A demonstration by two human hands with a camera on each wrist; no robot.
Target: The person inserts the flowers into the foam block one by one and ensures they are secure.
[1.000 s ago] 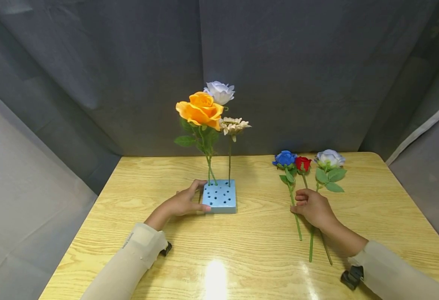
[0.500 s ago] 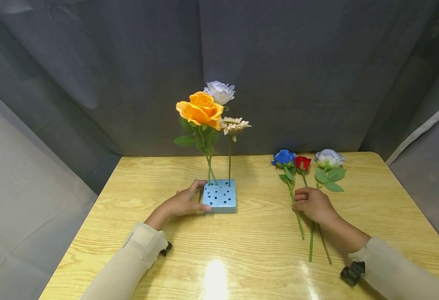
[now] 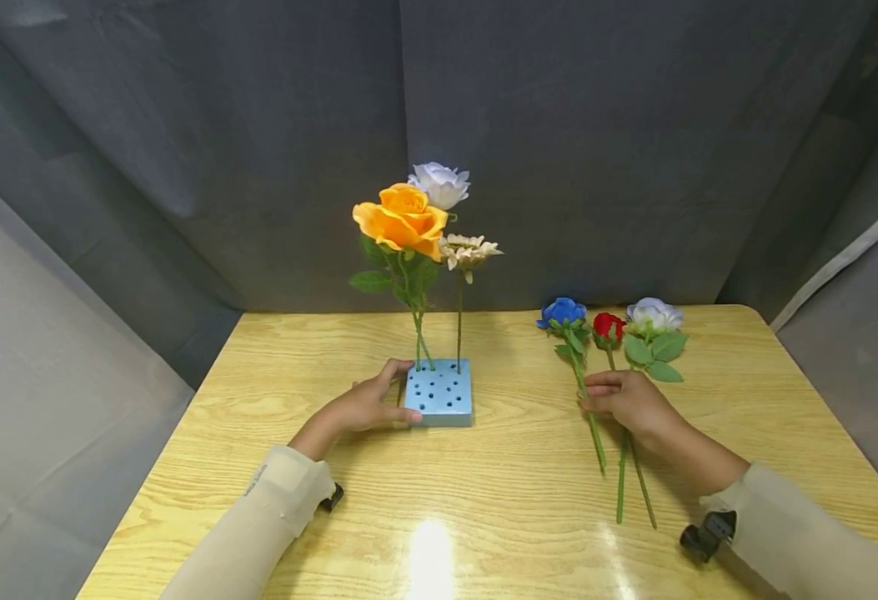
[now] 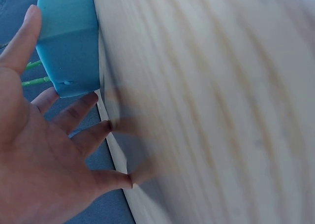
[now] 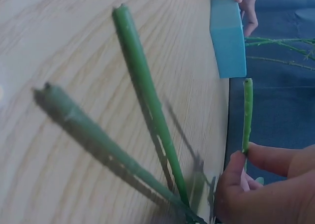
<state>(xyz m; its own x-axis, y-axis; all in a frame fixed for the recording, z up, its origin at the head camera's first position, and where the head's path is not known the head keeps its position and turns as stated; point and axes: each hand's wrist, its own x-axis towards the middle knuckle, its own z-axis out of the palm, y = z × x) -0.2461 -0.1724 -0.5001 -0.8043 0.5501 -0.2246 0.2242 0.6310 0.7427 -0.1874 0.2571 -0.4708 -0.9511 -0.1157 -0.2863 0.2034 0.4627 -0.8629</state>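
Note:
My left hand [image 3: 363, 404] holds the light blue flower foam block [image 3: 440, 400] at its left side, thumb at the front corner and index finger at the back. In the left wrist view the other fingers [image 4: 88, 140] spread beside the block and touch the table. An orange rose [image 3: 401, 218], a pale lilac rose [image 3: 441, 184] and a cream daisy-like flower [image 3: 467, 250] stand in the block's back holes. On the right, my right hand [image 3: 634, 406] pinches the stem of a blue rose [image 3: 562, 312]; in the right wrist view that stem [image 5: 247, 111] is off the table.
A red rose [image 3: 608, 327] and a whitish-lilac rose [image 3: 653, 317] lie on the wooden table [image 3: 514, 500], their stems crossing beneath my right hand. Grey curtains [image 3: 559, 150] hang behind the table and at both sides. Several holes show in the top of the foam block.
The blue rose has lifted slightly and its bloom has shifted left, pinched in my right hand. The red and whitish roses have moved slightly. My left hand and the block stay put.

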